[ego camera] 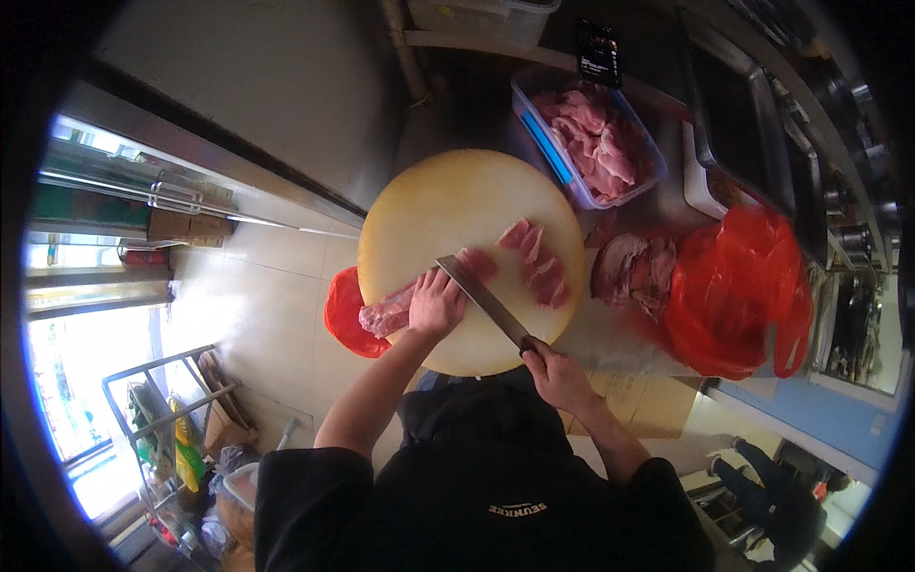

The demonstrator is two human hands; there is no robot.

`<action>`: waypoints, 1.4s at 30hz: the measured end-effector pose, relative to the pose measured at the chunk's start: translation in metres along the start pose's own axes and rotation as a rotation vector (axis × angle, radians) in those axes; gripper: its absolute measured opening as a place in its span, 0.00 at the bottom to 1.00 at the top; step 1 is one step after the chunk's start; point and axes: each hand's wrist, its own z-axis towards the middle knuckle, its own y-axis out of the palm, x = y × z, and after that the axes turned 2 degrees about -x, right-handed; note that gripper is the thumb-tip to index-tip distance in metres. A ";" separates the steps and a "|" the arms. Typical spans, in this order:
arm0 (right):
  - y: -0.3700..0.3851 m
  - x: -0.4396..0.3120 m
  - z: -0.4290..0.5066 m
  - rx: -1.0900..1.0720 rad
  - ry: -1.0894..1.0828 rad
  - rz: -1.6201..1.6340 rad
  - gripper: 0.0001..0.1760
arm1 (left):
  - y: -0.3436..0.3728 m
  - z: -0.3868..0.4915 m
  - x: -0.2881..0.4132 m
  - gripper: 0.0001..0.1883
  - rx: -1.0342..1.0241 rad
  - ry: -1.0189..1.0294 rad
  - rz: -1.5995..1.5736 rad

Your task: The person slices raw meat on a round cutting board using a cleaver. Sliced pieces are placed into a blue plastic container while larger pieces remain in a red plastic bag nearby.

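On a round, pale yellow cutting board [465, 200] lies a long strip of raw meat [383, 314]. My left hand [437, 304] presses on the strip near its right end, fingertips close to the blade. My right hand [561, 375] grips the dark handle of a long kitchen knife [493, 306], whose blade crosses the board diagonally with its tip just right of my left fingertips. Touching the far side of the blade is a cut piece of meat [479, 264]. Several slices of meat [547, 279] form a loose row at the board's right.
A plastic tub [547, 146] full of sliced meat stands behind the board, a phone [599, 53] at its far edge. To the right are more raw meat [632, 275], a red plastic bag [743, 300] and metal trays [743, 107]. Another person [772, 500] is at the lower right.
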 end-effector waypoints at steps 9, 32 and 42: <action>0.009 -0.009 0.051 -0.015 -0.049 0.059 0.21 | 0.000 0.003 -0.006 0.15 -0.037 0.046 -0.040; 0.022 0.030 0.030 0.040 -0.115 0.160 0.20 | 0.002 0.001 -0.008 0.19 -0.034 0.067 -0.005; 0.045 -0.013 0.154 0.107 -0.389 0.011 0.21 | 0.000 0.002 -0.007 0.19 -0.028 0.069 -0.112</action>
